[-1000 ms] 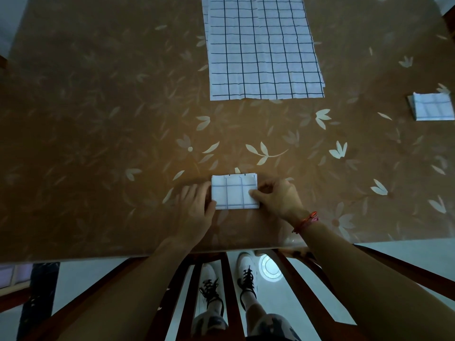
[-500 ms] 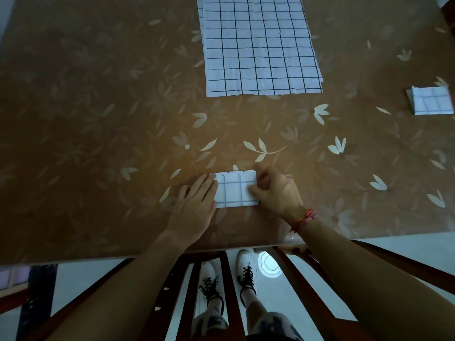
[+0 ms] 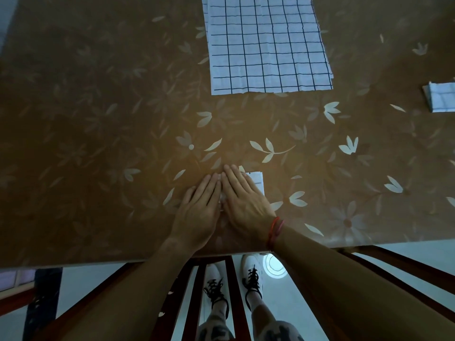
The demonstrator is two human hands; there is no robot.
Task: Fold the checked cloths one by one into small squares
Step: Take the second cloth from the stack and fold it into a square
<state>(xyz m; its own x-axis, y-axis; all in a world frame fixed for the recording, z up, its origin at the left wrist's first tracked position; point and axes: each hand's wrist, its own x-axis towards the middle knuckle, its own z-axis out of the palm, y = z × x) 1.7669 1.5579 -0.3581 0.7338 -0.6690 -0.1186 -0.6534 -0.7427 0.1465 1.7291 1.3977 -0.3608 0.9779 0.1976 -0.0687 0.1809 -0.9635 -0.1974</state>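
Brown flower-printed desk [image 3: 98,119] carries spread checked cloths [image 3: 268,45] at the far side, a finished square [image 3: 442,97] at the right, and near the front edge the small folded cloth [image 3: 257,179] under both hands. Left hand [image 3: 200,207] and right hand [image 3: 243,200] lie flat side by side, fingers straight, pressing and gripping nothing; thin, soft and light, the cloth would likely spring open, so pinch its free edge. Half a second ago the right fingers pinched its right edge and more of it showed.

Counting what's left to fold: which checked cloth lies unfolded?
The large cloth farthest away, spread flat; the right-edge cloth and the nearest cloth are folded small.
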